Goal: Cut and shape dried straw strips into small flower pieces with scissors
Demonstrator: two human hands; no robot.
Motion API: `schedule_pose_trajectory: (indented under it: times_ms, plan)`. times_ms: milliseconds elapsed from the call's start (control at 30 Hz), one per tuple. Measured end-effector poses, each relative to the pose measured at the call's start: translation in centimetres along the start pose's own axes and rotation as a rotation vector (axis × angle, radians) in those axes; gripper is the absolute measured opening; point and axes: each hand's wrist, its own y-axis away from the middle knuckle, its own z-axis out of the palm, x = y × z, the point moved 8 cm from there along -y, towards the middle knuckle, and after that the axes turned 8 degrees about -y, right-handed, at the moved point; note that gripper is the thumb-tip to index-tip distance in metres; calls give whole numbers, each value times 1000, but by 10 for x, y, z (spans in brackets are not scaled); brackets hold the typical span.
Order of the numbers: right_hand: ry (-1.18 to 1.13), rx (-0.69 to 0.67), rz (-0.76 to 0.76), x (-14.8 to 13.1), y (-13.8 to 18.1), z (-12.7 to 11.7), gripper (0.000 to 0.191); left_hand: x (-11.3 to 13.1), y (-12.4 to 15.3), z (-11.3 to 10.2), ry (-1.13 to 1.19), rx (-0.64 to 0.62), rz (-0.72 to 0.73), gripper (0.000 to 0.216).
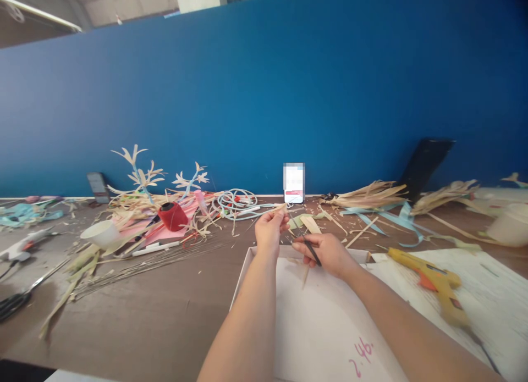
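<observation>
Over the far edge of a shallow white box point(330, 321), I have both hands raised close together. My left hand point(270, 228) is pinched narrow, thumb against fingers, on a small pale piece point(284, 207); it is blurred, and I cannot tell its exact shape. My right hand point(328, 253) is closed around a slim dark tool point(312, 251), which slants up and leftward toward that pinch; I cannot tell whether its tip touches the piece. Pink handwriting point(362, 357) marks the near part of the box, between my forearms. To my right, a yellow glue gun point(439, 286) lies on printed papers point(495, 299), and behind it pale blue ribbon point(404, 220) is strewn beside a bundle of dry strips point(373, 196). Straight ahead, a phone with a lit screen point(294, 184) stands against the blue partition point(264, 96). To my left I have a coil of pale blue cord point(235, 203), a red object point(172, 217), a white cup point(101, 234) and a sheaf of thin wires point(136, 269), with strip-petalled flowers on blue stems point(142, 176) rising behind them; farther out lie dark-handled scissors point(16, 305).
</observation>
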Motion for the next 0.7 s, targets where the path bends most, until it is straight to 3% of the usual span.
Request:
schedule_pose_trajectory:
  times_ms: [700]
  plan:
    - [-24,26,-19,2,-1,3,37,-2,2,3,28,-24,-29,18]
